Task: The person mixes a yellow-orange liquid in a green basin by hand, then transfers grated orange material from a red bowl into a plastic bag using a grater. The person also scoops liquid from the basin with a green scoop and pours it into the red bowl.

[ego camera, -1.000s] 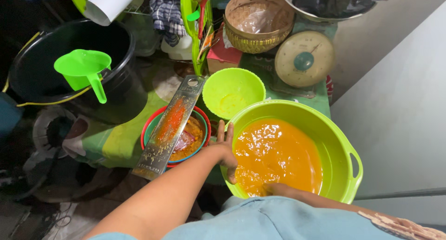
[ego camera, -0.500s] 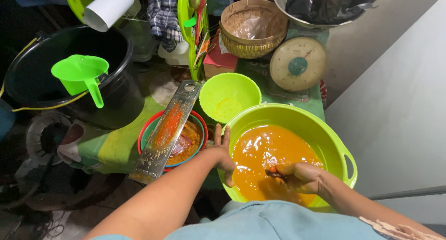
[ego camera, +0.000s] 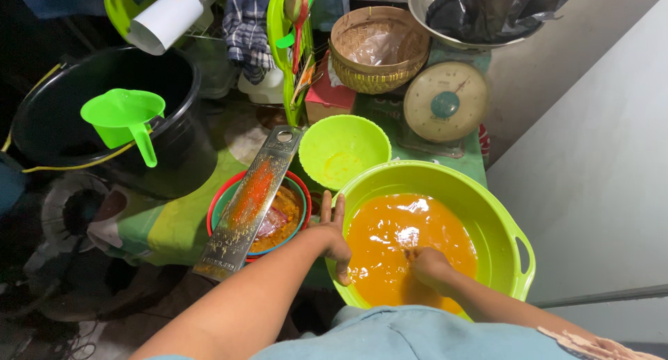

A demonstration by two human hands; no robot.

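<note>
A large lime-green basin (ego camera: 497, 214) holds an orange liquid (ego camera: 390, 228). My left hand (ego camera: 332, 236) grips the basin's near-left rim, thumb inside and fingers spread outside. My right hand (ego camera: 428, 266) is dipped into the orange liquid with its fingers under the surface; whether it holds anything there is hidden. To the left, a long metal grater (ego camera: 247, 203) smeared with orange pulp lies across a red and teal bowl (ego camera: 221, 210) of orange pulp.
A small empty green bowl (ego camera: 344, 150) sits behind the basin, next to a round kitchen scale (ego camera: 445, 101) and a woven basket (ego camera: 379, 50). A black bucket (ego camera: 62, 123) with a green scoop (ego camera: 125, 120) stands at left. A pale wall (ego camera: 598, 165) runs along the right.
My right hand came forward from the basin's near edge and sank into the orange liquid. My left hand stayed on the rim. The view shifted slightly.
</note>
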